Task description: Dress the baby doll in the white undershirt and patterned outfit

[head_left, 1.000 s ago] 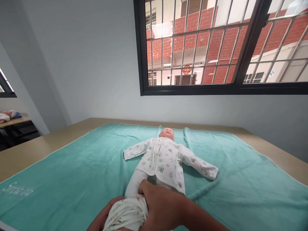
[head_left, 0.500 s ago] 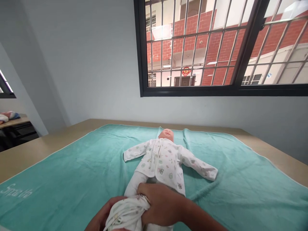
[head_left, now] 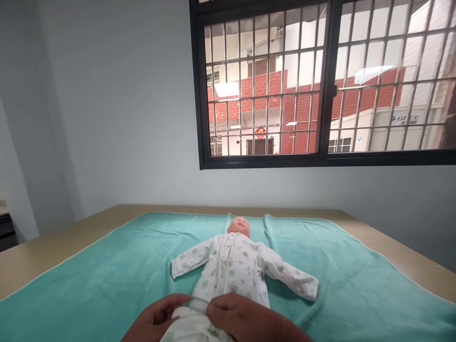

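Note:
A baby doll (head_left: 239,226) lies on its back on a green towel (head_left: 121,270), its head toward the wall. It wears a white printed baby jacket (head_left: 228,266), with both sleeves spread out to the sides. White printed baby pants (head_left: 194,327) are around its lower body at the bottom edge of view. My left hand (head_left: 156,317) is curled at the left side of the pants, with fingers bent at the cloth. Near the jacket's hem, my right hand (head_left: 245,316) is closed on the pants' upper edge. The doll's feet are out of view.
The towel covers most of a wooden table (head_left: 60,247), which stands against a pale wall (head_left: 135,118). Above it is a dark-framed window (head_left: 263,161) with metal bars. Part of another dark piece of furniture (head_left: 7,232) shows at the far left.
The view has tilted up, so everything sits lower. The bunched pants are now spread flatter and lie higher on the doll, near the jacket hem; both hands have moved up with them.

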Tool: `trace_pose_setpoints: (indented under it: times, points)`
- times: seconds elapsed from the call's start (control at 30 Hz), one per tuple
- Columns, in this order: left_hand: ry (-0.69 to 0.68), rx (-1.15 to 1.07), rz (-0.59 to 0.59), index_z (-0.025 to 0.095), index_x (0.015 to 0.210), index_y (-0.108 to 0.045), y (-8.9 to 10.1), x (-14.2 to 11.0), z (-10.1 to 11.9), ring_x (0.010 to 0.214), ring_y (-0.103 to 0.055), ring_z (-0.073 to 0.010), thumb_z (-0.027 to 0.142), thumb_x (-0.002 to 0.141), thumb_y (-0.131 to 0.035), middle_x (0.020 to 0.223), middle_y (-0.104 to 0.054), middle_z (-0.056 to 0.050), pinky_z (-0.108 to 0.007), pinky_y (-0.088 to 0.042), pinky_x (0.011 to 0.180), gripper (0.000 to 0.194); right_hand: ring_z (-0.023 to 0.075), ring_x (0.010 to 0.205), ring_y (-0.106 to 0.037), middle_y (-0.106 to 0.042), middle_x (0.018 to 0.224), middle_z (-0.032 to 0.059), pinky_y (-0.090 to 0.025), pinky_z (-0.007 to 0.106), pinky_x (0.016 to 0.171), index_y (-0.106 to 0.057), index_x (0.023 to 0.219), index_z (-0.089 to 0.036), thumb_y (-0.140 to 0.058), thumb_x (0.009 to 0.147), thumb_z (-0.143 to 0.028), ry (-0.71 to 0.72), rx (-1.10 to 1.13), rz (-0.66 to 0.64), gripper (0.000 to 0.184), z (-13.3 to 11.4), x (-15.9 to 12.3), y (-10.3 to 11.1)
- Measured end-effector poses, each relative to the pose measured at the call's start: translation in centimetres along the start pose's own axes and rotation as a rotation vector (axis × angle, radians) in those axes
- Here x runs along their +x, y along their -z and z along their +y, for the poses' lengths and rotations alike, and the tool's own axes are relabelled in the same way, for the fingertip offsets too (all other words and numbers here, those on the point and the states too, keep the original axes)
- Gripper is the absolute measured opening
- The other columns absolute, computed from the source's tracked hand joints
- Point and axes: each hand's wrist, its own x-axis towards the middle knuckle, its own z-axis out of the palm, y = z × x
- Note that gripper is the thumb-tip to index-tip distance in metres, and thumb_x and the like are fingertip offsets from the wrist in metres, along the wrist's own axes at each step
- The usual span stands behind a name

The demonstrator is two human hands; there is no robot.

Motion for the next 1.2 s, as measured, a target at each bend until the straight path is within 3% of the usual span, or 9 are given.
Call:
trace_pose_setpoints:
  times: [0.17,0.27,0.37,0.57,0.67,0.77,0.8,1.07,1.2]
  points:
    - [-0.074,0.289,-0.132,0.016,0.081,-0.066,-1.4,1.8,1.5,0.072,-0.059,-0.0190,0.038,0.056,-0.081,0.072,-0.066,-0.001,-0.026,-0.045,0.065,0.036,0.0097,0.061,-0.043,-0.049,0.063,-0.0051,-0.033,0.020,0.057,-0.061,0.072,-0.019,-0.059,0.077,-0.032,0.067,-0.028,0.139,0.014,0.9,1.1,-0.3]
    - [-0.090,0.438,-0.180,0.018,0.072,-0.057,-1.7,2.0,1.7,0.067,-0.052,-0.0150,0.040,0.068,-0.070,0.065,-0.056,0.003,-0.023,-0.041,0.062,0.026,0.0110,0.062,-0.045,-0.054,0.063,-0.0036,-0.035,0.022,0.059,-0.058,0.067,-0.018,-0.055,0.080,-0.030,0.057,-0.157,0.346,0.018,1.5,1.8,-0.5]
    - [-0.233,0.534,-0.214,0.019,0.071,-0.056,-1.5,2.2,2.0,0.084,-0.055,-0.0180,0.036,0.073,-0.066,0.087,-0.058,-0.001,-0.026,-0.044,0.079,0.020,0.0145,0.067,-0.050,-0.059,0.069,0.0010,-0.039,0.026,0.065,-0.052,0.064,-0.018,-0.044,0.089,-0.033,0.091,-0.397,0.529,0.030,2.2,2.3,-0.8]
    - [-0.460,0.623,-0.249,0.026,0.099,-0.065,-2.9,4.4,2.9,0.129,-0.040,-0.0259,0.032,0.077,-0.064,0.131,-0.048,-0.006,-0.037,-0.030,0.110,0.022,0.0190,0.091,-0.059,-0.067,0.094,0.0042,-0.042,0.034,0.087,-0.056,0.082,-0.021,-0.046,0.087,-0.018,0.472,-0.622,0.701,0.011,4.6,2.8,-0.8]
    - [-0.505,0.741,-0.217,0.026,0.103,-0.062,-4.6,5.9,3.2,0.124,-0.043,-0.0272,0.019,0.063,-0.073,0.125,-0.052,-0.006,-0.039,-0.029,0.110,0.043,0.0253,0.107,-0.056,-0.063,0.116,0.0086,-0.041,0.041,0.093,-0.057,0.099,-0.021,-0.053,0.084,-0.018,0.407,-0.756,0.949,0.016,6.0,2.7,0.1]
    - [-0.579,0.758,-0.187,0.022,0.083,-0.059,-5.3,7.3,2.9,0.103,-0.052,-0.0233,0.019,0.071,-0.062,0.101,-0.058,-0.005,-0.035,-0.040,0.096,0.013,0.0300,0.114,-0.052,-0.058,0.125,0.0104,-0.040,0.047,0.095,-0.052,0.116,-0.022,-0.059,0.082,-0.026,0.267,-0.774,1.052,0.035,7.0,2.8,1.1]
    - [-0.587,0.741,-0.165,0.021,0.077,-0.056,-5.2,7.7,2.7,0.096,-0.053,-0.0216,0.021,0.076,-0.057,0.094,-0.058,-0.004,-0.033,-0.042,0.089,0.002,0.0295,0.111,-0.054,-0.059,0.121,0.0100,-0.042,0.045,0.092,-0.052,0.116,-0.023,-0.058,0.083,-0.028,0.207,-0.727,1.054,0.034,7.2,2.8,1.4]
    - [-0.317,0.471,0.139,0.019,0.078,-0.054,0.3,11.5,0.5,0.069,-0.053,-0.0175,0.053,0.082,-0.051,0.071,-0.056,0.001,-0.027,-0.042,0.063,0.035,0.0190,0.067,-0.054,-0.059,0.074,0.0018,-0.043,0.030,0.064,-0.056,0.088,-0.022,-0.044,0.090,-0.036,-0.009,-0.413,0.955,0.019,7.3,2.9,3.5]
    - [-0.280,0.602,0.203,0.020,0.078,-0.051,3.0,13.6,-0.6,0.066,-0.054,-0.0168,0.043,0.083,-0.049,0.069,-0.055,0.002,-0.027,-0.042,0.060,0.024,0.0168,0.059,-0.048,-0.049,0.062,-0.0029,-0.039,0.028,0.059,-0.055,0.088,-0.022,-0.043,0.087,-0.034,-0.057,-0.411,1.047,0.017,9.1,1.7,7.0]
